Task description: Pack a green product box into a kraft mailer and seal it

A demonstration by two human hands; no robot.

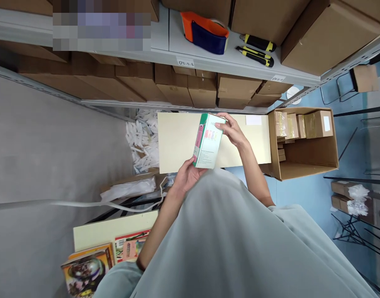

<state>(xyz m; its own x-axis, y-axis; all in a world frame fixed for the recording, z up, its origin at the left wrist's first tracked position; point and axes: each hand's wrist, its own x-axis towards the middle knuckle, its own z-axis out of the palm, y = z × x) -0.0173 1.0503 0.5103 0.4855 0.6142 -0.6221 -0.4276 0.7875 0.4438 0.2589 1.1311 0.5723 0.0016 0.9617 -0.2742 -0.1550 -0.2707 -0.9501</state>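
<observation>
Between my two hands is a small white and green product box [211, 142], tilted, with a row of pink and other coloured pictures and small print on the face toward me. A pink item is pictured on its narrow green side. My left hand [189, 177] supports the lower end, thumb on the near corner. At the upper right corner, my right hand [232, 129] grips the box with fingers around its edge. Beneath it lies a pale cream tabletop [177, 145] with a white paper slip [253, 120] near its back edge.
An open cardboard carton [304, 169] holding several smaller boxes stands at the table's right. Shelves with brown boxes line the back; utility knives [256, 49] and an orange and blue tape dispenser [205, 33] lie there. Shredded paper [143, 140] fills the left; magazines [87, 269] sit lower left.
</observation>
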